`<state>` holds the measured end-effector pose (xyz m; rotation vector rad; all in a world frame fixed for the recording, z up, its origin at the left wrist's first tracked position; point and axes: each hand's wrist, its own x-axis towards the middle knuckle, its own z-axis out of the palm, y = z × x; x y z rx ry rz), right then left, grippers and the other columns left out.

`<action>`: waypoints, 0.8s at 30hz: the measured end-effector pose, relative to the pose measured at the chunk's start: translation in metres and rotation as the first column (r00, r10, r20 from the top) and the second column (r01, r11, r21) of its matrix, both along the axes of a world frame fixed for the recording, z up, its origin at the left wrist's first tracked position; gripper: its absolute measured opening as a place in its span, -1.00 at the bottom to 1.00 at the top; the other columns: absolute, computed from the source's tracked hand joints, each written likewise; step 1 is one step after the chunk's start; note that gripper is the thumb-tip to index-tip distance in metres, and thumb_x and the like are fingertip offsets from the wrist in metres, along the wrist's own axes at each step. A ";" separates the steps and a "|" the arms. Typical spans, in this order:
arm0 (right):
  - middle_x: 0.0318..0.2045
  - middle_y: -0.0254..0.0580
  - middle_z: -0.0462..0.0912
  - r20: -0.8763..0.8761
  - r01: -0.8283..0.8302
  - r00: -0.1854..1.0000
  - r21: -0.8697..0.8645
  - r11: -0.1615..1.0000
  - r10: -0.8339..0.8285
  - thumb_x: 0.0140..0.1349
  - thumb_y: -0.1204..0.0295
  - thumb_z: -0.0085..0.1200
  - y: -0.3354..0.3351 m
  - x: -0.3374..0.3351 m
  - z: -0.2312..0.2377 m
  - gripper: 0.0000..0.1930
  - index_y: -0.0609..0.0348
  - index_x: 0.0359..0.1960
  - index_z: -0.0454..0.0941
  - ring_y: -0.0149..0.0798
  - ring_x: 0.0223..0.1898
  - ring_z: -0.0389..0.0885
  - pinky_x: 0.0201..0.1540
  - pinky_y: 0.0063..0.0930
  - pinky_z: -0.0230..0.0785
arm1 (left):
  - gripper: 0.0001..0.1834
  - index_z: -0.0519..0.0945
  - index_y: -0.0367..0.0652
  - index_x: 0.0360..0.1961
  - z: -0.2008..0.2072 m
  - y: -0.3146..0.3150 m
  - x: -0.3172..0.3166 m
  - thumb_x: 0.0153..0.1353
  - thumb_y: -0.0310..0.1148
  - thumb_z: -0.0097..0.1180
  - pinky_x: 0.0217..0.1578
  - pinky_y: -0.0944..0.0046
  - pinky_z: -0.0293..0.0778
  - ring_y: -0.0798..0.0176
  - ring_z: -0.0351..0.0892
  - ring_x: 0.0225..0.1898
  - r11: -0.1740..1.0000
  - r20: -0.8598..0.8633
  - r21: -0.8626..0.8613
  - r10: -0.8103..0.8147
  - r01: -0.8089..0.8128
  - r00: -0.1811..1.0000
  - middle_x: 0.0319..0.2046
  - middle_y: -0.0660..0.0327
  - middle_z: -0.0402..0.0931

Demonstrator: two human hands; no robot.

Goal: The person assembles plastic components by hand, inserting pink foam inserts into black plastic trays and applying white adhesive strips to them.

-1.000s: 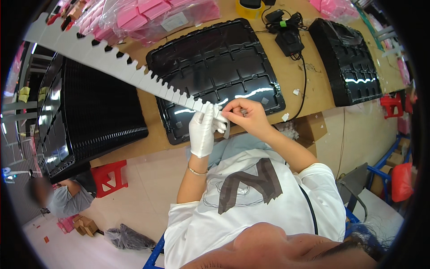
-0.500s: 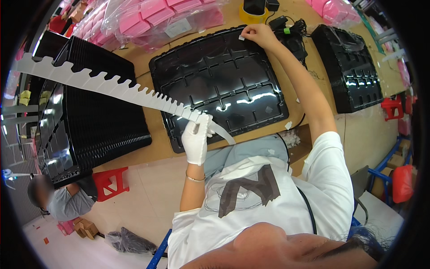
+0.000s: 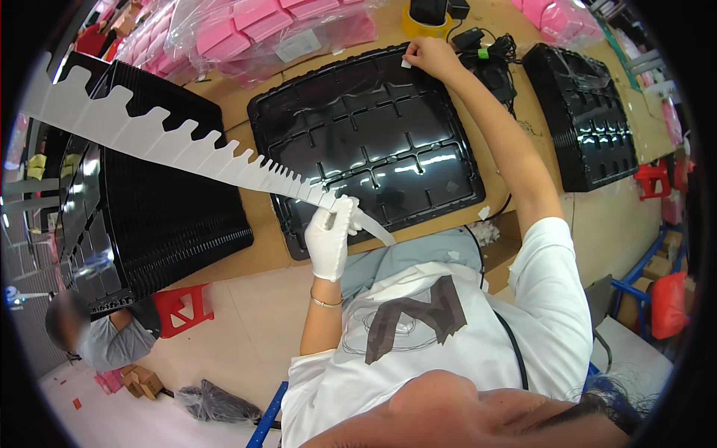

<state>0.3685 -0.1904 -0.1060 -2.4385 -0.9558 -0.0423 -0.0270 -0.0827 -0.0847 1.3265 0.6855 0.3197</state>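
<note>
My left hand [image 3: 327, 243], in a white glove, is closed around a long white paper strip [image 3: 187, 153] with a row of tabs along its upper edge. The strip runs up and far to the left, and a short tail hangs past my fingers on the right. Below that hand lies a wide black plastic tray [image 3: 381, 138] with moulded grooves, flat on the table. My bare right hand [image 3: 435, 60] is at the tray's far right corner, fingers pinched on a small white sticker [image 3: 405, 64]. Whether the sticker touches the tray I cannot tell.
Tall stacks of black trays [image 3: 175, 201] stand at the left; another stack [image 3: 586, 123] is on the right. Pink pieces in clear plastic [image 3: 261, 30] lie behind. Yellow tape [image 3: 426, 26] and black cables [image 3: 497, 71] sit past my right hand. A person [image 3: 116, 340] is at far left.
The strip's far end has come up closer and looks larger. My left hand has shifted very slightly down; my right hand stays at the tray's corner with the sticker.
</note>
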 end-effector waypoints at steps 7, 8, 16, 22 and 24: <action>-0.46 -0.14 0.70 -0.005 0.075 0.997 -0.008 0.997 -0.076 0.06 0.29 0.24 0.004 -0.007 -0.003 -0.87 0.03 -0.44 0.69 -0.05 -0.34 0.68 -0.26 -0.21 0.49 | -0.80 0.64 -0.30 -0.13 -0.001 -0.002 -0.001 0.34 -0.38 0.14 -0.49 0.52 0.39 0.50 0.51 -0.49 1.000 0.042 0.005 0.008 -0.008 0.999 -0.31 0.20 0.66; -0.46 -0.14 0.69 0.041 0.095 0.995 -0.021 0.995 -0.094 0.07 0.29 0.23 0.006 -0.010 -0.003 -0.88 0.03 -0.45 0.69 -0.05 -0.33 0.68 -0.26 -0.20 0.49 | -0.80 0.64 -0.30 -0.13 -0.002 -0.002 -0.003 0.34 -0.38 0.14 -0.49 0.52 0.39 0.50 0.51 -0.49 1.000 0.045 0.009 0.006 -0.006 0.999 -0.31 0.20 0.66; -0.61 -0.37 0.59 -0.201 -0.239 0.934 0.263 0.935 0.295 0.07 0.35 0.31 -0.032 -0.032 0.011 -0.84 0.16 -0.41 0.67 -0.48 -0.56 0.47 -0.45 -0.54 0.30 | -0.81 0.65 -0.31 -0.19 -0.001 -0.012 -0.008 0.32 -0.38 0.16 -0.52 0.53 0.35 0.52 0.49 -0.51 0.995 0.058 0.100 0.012 -0.018 0.998 -0.40 0.25 0.62; -0.46 -0.42 0.60 -0.746 -0.416 0.479 0.271 0.868 0.463 0.08 0.48 0.23 -0.179 -0.184 0.097 -0.95 0.11 -0.44 0.61 -0.54 -0.36 0.52 -0.30 -0.61 0.35 | -0.88 0.68 -0.28 -0.32 -0.012 -0.015 -0.049 0.19 -0.43 0.30 -0.57 0.38 0.39 0.37 0.51 -0.59 0.682 0.065 0.730 -0.007 -0.043 0.998 -0.45 0.17 0.65; -0.49 -0.39 0.63 -0.903 -0.329 0.255 0.255 0.909 0.345 0.05 0.43 0.28 -0.224 -0.220 0.080 -0.90 0.14 -0.43 0.62 -0.53 -0.42 0.53 -0.35 -0.59 0.35 | -0.88 0.68 -0.27 -0.37 -0.016 -0.019 -0.068 0.17 -0.43 0.32 -0.56 0.34 0.40 0.31 0.53 -0.59 0.538 0.031 0.843 -0.077 0.015 0.997 -0.49 0.16 0.63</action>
